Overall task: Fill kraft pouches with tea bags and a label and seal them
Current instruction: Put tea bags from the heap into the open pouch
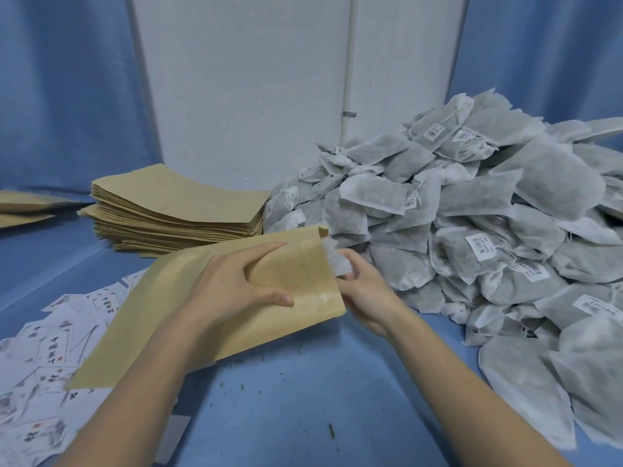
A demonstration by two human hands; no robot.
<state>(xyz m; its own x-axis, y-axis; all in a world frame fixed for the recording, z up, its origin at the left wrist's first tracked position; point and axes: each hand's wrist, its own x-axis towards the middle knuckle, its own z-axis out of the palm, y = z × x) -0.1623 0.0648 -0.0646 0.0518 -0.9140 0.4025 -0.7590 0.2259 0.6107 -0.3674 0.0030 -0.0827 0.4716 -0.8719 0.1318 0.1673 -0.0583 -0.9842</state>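
My left hand (236, 284) grips a brown kraft pouch (161, 318) near its open mouth, thumb and fingers curled over the top face. The pouch lies tilted, mouth to the right. At that mouth my right hand (362, 291) holds a white tea bag (335, 261), partly inside the opening. A large heap of grey-white tea bags (488, 230) fills the right side. Printed white labels (50, 348) lie scattered at the lower left.
A tall stack of flat kraft pouches (175, 210) stands behind the held pouch. More pouches (23, 207) lie at the far left edge. Blue cloth (303, 399) with tea crumbs covers the table; a white panel stands behind.
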